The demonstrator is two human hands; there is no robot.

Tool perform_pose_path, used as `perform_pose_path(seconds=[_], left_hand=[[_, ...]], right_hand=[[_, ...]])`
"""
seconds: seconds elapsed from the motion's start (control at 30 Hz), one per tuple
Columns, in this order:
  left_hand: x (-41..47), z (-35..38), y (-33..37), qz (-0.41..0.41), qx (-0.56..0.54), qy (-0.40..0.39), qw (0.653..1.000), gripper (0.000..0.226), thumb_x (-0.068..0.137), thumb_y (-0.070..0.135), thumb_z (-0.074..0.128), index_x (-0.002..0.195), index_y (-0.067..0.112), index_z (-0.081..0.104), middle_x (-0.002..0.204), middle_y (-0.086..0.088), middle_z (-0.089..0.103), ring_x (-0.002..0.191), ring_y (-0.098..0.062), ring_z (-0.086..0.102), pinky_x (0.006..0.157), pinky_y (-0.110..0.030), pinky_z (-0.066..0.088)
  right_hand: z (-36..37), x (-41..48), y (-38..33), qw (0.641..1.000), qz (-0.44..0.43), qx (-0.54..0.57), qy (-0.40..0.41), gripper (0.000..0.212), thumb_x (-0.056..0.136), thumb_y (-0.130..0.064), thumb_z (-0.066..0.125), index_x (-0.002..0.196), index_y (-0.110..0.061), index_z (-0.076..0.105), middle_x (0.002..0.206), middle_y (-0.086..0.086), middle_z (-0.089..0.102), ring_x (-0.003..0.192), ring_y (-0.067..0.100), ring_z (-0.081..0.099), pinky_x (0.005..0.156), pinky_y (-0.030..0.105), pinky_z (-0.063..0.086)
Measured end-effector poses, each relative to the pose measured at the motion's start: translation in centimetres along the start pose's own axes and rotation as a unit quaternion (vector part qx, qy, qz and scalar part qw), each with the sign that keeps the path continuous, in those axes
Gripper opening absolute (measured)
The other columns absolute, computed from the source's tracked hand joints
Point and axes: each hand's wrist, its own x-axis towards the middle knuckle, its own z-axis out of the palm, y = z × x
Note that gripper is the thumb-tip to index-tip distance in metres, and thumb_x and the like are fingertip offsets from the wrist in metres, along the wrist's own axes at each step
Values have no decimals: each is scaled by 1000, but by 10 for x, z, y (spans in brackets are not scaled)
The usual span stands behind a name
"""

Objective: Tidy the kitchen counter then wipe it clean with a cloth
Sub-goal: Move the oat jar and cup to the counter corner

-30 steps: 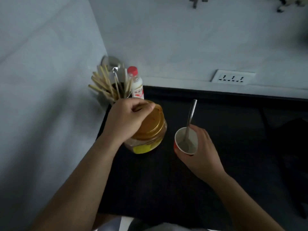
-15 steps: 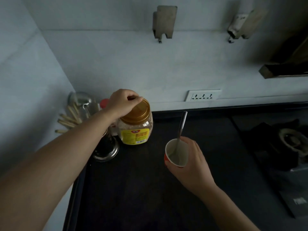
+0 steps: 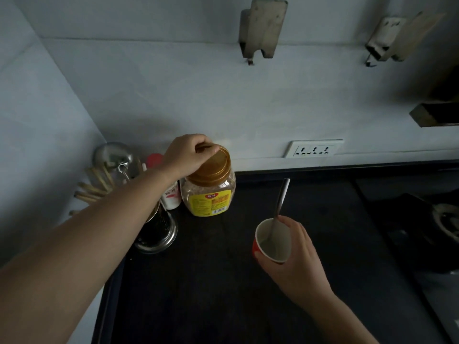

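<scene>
A clear jar point(image 3: 209, 192) with a gold lid and a yellow label stands upright on the black counter point(image 3: 218, 294), close to the back wall. My left hand point(image 3: 186, 155) grips the jar's lid from above. My right hand point(image 3: 295, 254) holds a red paper cup point(image 3: 272, 242) from the right side, just above the counter. A metal spoon point(image 3: 279, 204) leans in the cup with its handle pointing up and away.
A metal utensil holder point(image 3: 156, 232) with chopsticks and a ladle fills the left corner. A small white bottle with a red cap point(image 3: 171, 194) stands between it and the jar. A wall socket point(image 3: 314, 148) sits behind, a gas hob point(image 3: 427, 219) at right.
My left hand has carried the jar back toward the wall, beside the small bottle. The cup in my right hand stayed about where it was. The view tilted upward.
</scene>
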Motion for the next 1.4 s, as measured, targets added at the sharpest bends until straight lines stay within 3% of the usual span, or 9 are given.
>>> perform_pose_path(seconds=[0.2, 0.37, 0.53, 0.67, 0.83, 0.97, 1.1, 1.27, 1.4], left_hand=[[-38, 12, -5, 48, 127, 84, 987, 50, 82, 30, 65, 125, 12, 48, 124, -13, 47, 116, -28, 40, 92, -27, 28], [-81, 26, 2, 135, 155, 194, 959, 49, 84, 26, 61, 126, 4, 48, 126, -15, 50, 120, -26, 42, 102, -25, 27], [-133, 87, -11, 149, 129, 34, 980, 43, 85, 31, 56, 125, 16, 50, 124, -3, 54, 116, -16, 49, 96, -27, 39], [-150, 131, -49, 83, 169, -77, 979, 46, 85, 40, 51, 127, 23, 48, 129, 1, 52, 119, -15, 49, 97, -33, 43], [-155, 158, -91, -34, 238, -161, 957, 64, 84, 58, 22, 142, 32, 30, 154, -2, 24, 142, -25, 19, 111, -51, 21], [-165, 168, -110, -23, 255, -147, 955, 59, 88, 55, 23, 144, 37, 19, 157, 0, 17, 143, -26, 15, 111, -49, 12], [-166, 170, -112, -20, 249, -128, 960, 57, 89, 51, 29, 143, 36, 23, 156, 0, 20, 143, -25, 17, 110, -49, 12], [-166, 170, -114, -19, 237, -119, 964, 56, 89, 48, 35, 143, 36, 27, 154, 1, 24, 142, -24, 20, 110, -50, 17], [-167, 171, -115, -19, 231, -112, 966, 55, 89, 48, 36, 142, 37, 27, 155, 4, 21, 143, -21, 16, 112, -48, 14]], right_hand=[[2, -1, 8, 1000, 2, -1, -5, 73, 66, -35, 80, 120, -43, 31, 109, -29, 36, 109, -3, 39, 71, 6, 33], [3, -1, 13, 1000, 12, -2, -12, 74, 67, -34, 80, 127, -34, 36, 115, -23, 38, 111, 0, 40, 75, 8, 32], [5, 1, 17, 1000, 11, -4, -23, 74, 67, -35, 79, 127, -34, 35, 114, -22, 38, 109, 0, 41, 75, 7, 33], [7, 5, 19, 999, 15, -13, -26, 76, 67, -35, 80, 127, -35, 34, 116, -22, 37, 111, 1, 41, 82, 14, 35], [13, 13, 22, 999, 22, -20, -32, 75, 68, -34, 79, 127, -35, 33, 116, -21, 37, 113, 2, 41, 87, 21, 39], [20, 26, 26, 999, 27, -23, -35, 75, 68, -33, 79, 128, -33, 34, 117, -20, 37, 112, 1, 40, 85, 16, 35], [33, 47, 29, 999, 25, -23, -38, 76, 68, -33, 79, 129, -33, 33, 118, -20, 36, 110, -2, 38, 75, 8, 31], [50, 88, 31, 998, 35, -18, -43, 84, 70, -32, 78, 137, -25, 29, 133, -6, 40, 110, 0, 35, 84, 21, 35], [65, 119, 36, 998, 38, -23, -36, 79, 70, -29, 78, 135, -22, 34, 135, -2, 39, 109, 3, 36, 83, 22, 34]])
